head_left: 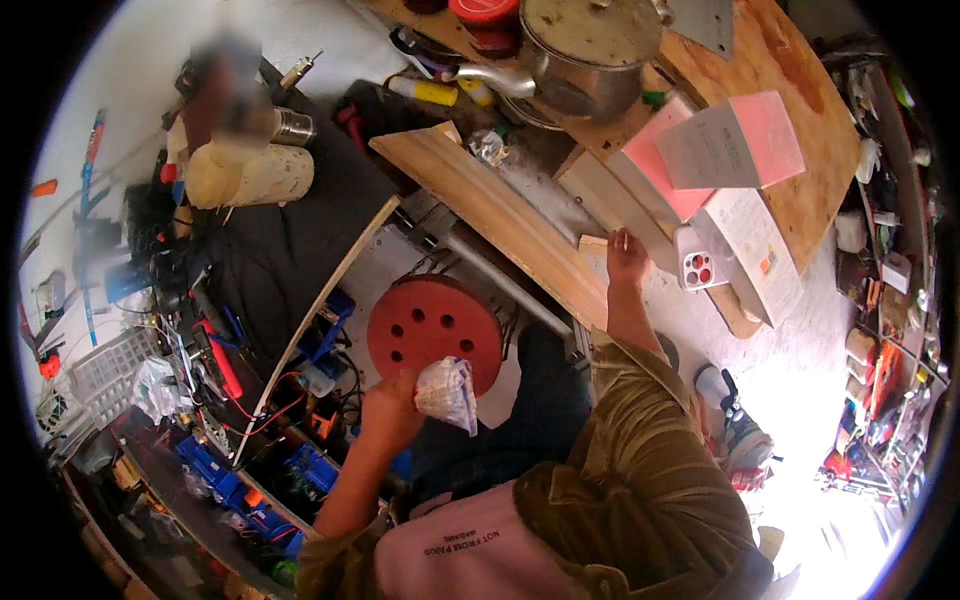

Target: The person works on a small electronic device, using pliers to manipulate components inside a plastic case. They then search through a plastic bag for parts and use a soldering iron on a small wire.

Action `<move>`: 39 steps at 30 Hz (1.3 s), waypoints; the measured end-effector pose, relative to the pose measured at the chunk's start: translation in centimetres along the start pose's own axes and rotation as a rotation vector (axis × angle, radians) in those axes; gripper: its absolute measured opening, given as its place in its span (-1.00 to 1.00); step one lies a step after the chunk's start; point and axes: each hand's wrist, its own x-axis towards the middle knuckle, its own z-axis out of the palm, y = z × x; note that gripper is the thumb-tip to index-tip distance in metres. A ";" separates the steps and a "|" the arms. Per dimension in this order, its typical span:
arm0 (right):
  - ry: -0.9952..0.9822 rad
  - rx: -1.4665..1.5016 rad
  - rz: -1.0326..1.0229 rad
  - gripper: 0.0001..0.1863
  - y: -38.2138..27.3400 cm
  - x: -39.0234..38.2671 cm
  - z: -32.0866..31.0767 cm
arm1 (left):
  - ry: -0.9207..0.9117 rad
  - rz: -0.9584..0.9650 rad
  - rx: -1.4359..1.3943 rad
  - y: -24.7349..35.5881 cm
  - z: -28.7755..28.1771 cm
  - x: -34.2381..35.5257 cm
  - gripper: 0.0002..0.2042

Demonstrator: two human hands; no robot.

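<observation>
My left hand [394,408] is closed round a crumpled white plastic packet [446,394] with blue markings. The packet is held above a red round stool seat [430,318] with several dark holes, and covers part of its edge. Farther right, my right hand [627,258] has its fingers curled at the right corner of an open wooden drawer [500,218]. Its grip there is partly hidden. A metal slide rail runs along the drawer's near side. Inside lies a crumpled piece of foil [489,147].
A lidded metal pot [588,60] and pink-and-white boxes [735,140] stand on the wooden worktop [800,200]. A white holder [696,258] with round openings sits beside the boxes. Tools and a white basket [115,375] crowd the left, with blue bins [225,480] below. Loaded shelves [890,300] line the right.
</observation>
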 end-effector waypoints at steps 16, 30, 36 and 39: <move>-0.113 0.059 -0.001 -0.50 4.4 -6.9 1.4 | 0.043 0.521 0.159 12.2 -2.9 19.3 -0.91; 0.006 0.058 0.089 -0.51 4.1 -6.5 -0.4 | -0.084 0.680 0.272 17.7 7.5 30.7 -0.48; 0.022 0.027 0.118 -0.52 4.1 -6.0 -0.9 | -0.097 0.585 0.099 18.2 5.6 29.7 -0.67; 0.038 0.027 0.125 -0.52 4.5 -6.2 -0.9 | 0.132 0.700 -0.227 19.0 8.5 30.6 -0.65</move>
